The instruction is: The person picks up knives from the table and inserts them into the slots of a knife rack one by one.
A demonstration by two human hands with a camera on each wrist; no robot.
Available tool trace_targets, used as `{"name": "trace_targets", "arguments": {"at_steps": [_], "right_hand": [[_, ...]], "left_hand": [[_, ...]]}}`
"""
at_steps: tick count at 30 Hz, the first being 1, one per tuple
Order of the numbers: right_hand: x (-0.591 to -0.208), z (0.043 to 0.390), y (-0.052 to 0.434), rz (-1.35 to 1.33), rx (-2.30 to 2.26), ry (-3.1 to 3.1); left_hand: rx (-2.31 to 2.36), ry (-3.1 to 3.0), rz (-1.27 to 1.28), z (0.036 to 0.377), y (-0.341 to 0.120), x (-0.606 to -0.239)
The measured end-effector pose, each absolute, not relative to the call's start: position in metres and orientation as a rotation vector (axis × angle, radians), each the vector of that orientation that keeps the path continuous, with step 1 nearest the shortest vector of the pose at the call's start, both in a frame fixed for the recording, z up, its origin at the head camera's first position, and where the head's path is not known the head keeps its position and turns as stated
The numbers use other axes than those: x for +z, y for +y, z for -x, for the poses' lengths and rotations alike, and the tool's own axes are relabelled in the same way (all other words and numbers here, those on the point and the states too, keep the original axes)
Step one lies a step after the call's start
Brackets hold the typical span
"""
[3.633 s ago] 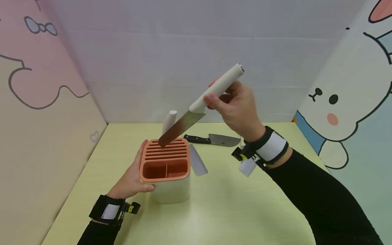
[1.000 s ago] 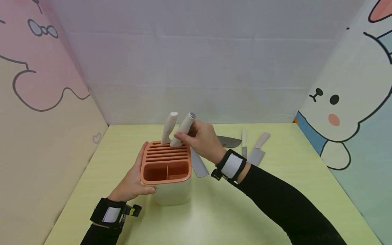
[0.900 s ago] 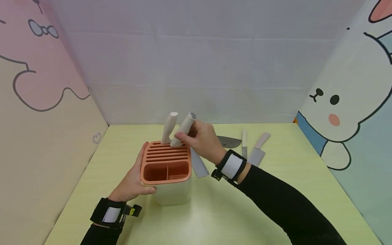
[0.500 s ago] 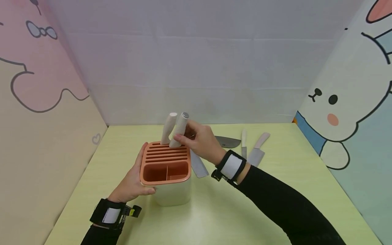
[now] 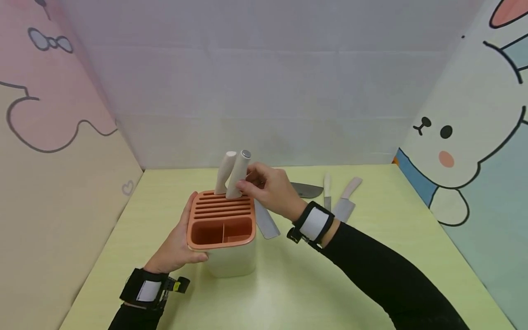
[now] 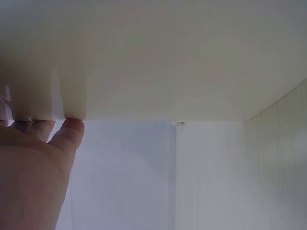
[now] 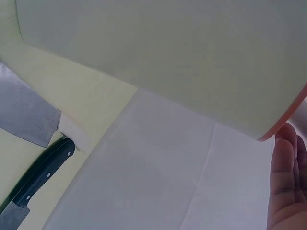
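Note:
A cream knife block (image 5: 231, 261) with an orange slotted top (image 5: 220, 213) stands on the yellow-green table (image 5: 288, 293). My left hand (image 5: 176, 245) grips its left side, thumb on the front wall; the left wrist view shows the fingers (image 6: 45, 158) against the cream wall (image 6: 158, 57). Two cream-handled knives stand in the back slots, blades hidden. My right hand (image 5: 269, 189) pinches the handle of the right one (image 5: 238, 174); the other handle (image 5: 224, 170) leans just left of it. The right wrist view shows fingertips (image 7: 287, 182) beside the block's wall (image 7: 182, 57).
Right of the block lie a cleaver blade (image 5: 266, 221), a dark knife (image 5: 307, 189), a small cream-handled knife (image 5: 327, 190) and a cream-handled cleaver (image 5: 348, 200). The right wrist view shows the cleaver blade (image 7: 24, 110) and a black-handled knife (image 7: 43, 175). Cartoon panels wall three sides.
My right hand brought the knife down into a back slot of the block, then tipped its handle more upright toward the first handle. My left hand stayed on the block.

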State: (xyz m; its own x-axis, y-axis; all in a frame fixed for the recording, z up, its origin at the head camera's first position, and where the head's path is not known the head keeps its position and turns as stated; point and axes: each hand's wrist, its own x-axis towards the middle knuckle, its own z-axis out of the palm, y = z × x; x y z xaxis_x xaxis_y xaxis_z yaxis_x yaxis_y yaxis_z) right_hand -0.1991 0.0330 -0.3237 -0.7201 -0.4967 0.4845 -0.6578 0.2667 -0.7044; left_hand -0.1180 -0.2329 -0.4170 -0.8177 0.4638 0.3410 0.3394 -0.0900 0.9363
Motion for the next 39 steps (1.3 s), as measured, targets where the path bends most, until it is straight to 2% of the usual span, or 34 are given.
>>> {"name": "trace_targets", "arguments": {"at_steps": [6,14,27,39], "right_hand": [[-0.327,0.199,0.061,-1.003,1.465,-2.375],[-0.354,0.218,0.136,-0.776,1.408,-2.430],[-0.385,0.277,0.271,-0.035,0.916,-2.850],[-0.398,0.296,0.304,0.207,0.735,-3.017]], "left_hand": [[2.062,2.036,-0.920,0.119,-0.235,-0.417],[2.068,2.068,-0.906,0.113,-0.245,-0.418],[2.067,2.100,-0.910,0.110,-0.257,-0.419],[2.055,2.099,-0.895,0.104,-0.254,-0.414]]}}
